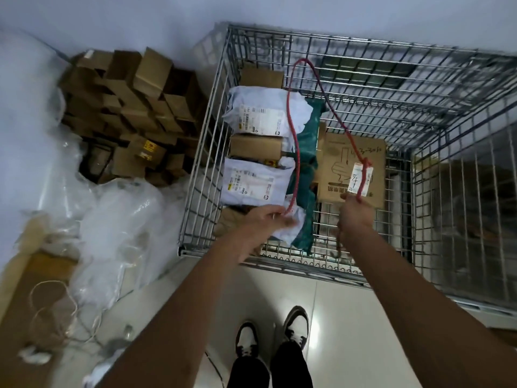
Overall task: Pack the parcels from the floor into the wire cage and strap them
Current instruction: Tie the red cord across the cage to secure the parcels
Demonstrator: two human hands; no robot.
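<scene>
The wire cage [201, 152] stands open-topped in front of me. Inside lie white poly-bag parcels [260, 119], a brown box [256, 148], a green bag [306, 152] and a printed cardboard box [335, 163]. A red cord [297, 152] loops up over the parcels in a high arc. My left hand [268, 219] pinches one end of it above the near parcels. My right hand [354, 211] grips the other end, where a white paper tag [361, 179] with a handwritten number hangs.
A heap of small cardboard boxes [134, 107] lies left of the cage. Clear plastic wrap [117, 228] and a flat cardboard sheet with loose twine [50, 312] cover the floor at left. My shoes [274, 334] stand on pale tiles before the cage.
</scene>
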